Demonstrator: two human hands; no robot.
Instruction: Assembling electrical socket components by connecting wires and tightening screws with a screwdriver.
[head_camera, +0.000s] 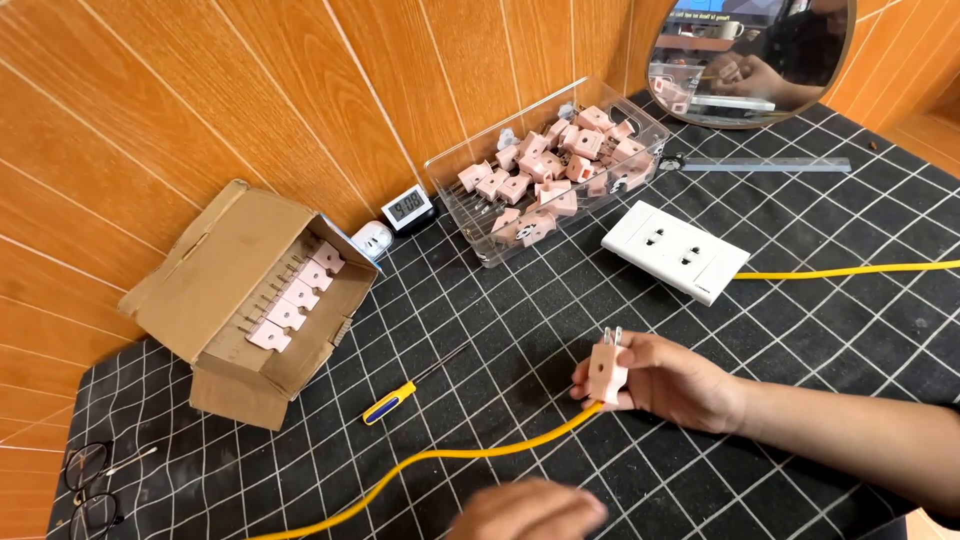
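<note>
Right hand pinches a pink plug, prongs up, at mat centre; the yellow cord trails toward seven o'clock. Left hand, blurred at six, grip unclear. A snagged cord could yank the plug loose; the socket lies at one.

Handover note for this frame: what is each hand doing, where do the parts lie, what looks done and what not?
Right hand: grips a pink plug, prongs up, yellow cable running out of it.
Left hand: blurred at the bottom edge, near the cable, holds nothing visible.
Screwdriver lies on the black grid mat.
Loose pink plugs fill the clear bin; more are stacked in the cardboard box.
Done: plug sits on the cable.
Not done: plug is not in the white socket strip.
</note>
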